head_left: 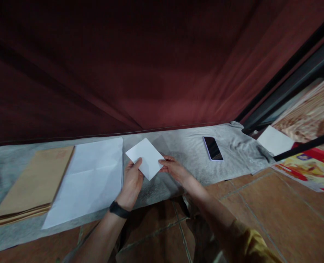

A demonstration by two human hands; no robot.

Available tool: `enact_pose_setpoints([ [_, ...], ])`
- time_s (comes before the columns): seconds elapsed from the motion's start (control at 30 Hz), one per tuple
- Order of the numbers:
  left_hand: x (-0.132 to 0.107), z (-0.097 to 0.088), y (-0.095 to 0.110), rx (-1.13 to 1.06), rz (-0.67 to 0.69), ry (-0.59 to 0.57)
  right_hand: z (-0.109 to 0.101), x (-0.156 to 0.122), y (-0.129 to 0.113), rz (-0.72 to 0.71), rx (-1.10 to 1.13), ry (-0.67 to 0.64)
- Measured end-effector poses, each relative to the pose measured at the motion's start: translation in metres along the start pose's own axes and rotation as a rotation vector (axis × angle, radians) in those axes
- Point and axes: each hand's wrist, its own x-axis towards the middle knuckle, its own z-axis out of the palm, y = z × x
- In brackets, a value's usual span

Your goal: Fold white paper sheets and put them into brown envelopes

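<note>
Folded white paper [148,157] (small), pinched in left hand [131,182] grip, right hand [174,168] grip closed on its edge

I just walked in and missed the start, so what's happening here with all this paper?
A person holds a small white paper between the left hand and right hand, above a grey cloth on the floor. A large creased white sheet and a brown paper stack lie to its left, a phone to its right.
</note>
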Motion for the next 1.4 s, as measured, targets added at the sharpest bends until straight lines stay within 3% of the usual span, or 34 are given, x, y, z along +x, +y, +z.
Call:
enact_pose_setpoints([
  [0.2, 0.012, -0.015, 0.009, 0.316, 0.108, 0.012, -0.032, 0.003, -0.017, -0.038, -0.19, 0.005],
  [0.3, 0.015, -0.025, 0.009, 0.515, 0.06, -0.061, -0.043, 0.007, -0.022, -0.02, -0.293, 0.051],
  [0.43, 0.015, -0.033, 0.003, 0.663, -0.021, -0.189, -0.048, 0.019, -0.019, -0.135, -0.357, 0.175],
  [0.6, 0.018, -0.035, -0.001, 0.852, 0.001, -0.225, -0.049, 0.027, -0.012, -0.24, -0.653, 0.285],
  [0.83, 0.02, -0.034, -0.001, 1.263, 0.115, -0.243, -0.045, 0.021, -0.011, -0.32, -1.049, 0.333],
  [1.17, 0.015, -0.026, 0.004, 1.488, 0.114, -0.242, -0.034, 0.014, -0.007, -0.345, -1.275, 0.363],
  [1.3, 0.015, -0.026, 0.003, 1.52, 0.109, -0.24, -0.028, 0.01, -0.007, -0.488, -1.376, 0.384],
  [1.4, 0.012, -0.024, 0.005, 1.546, 0.127, -0.242, -0.014, 0.004, 0.001, -0.596, -1.339, 0.256],
])
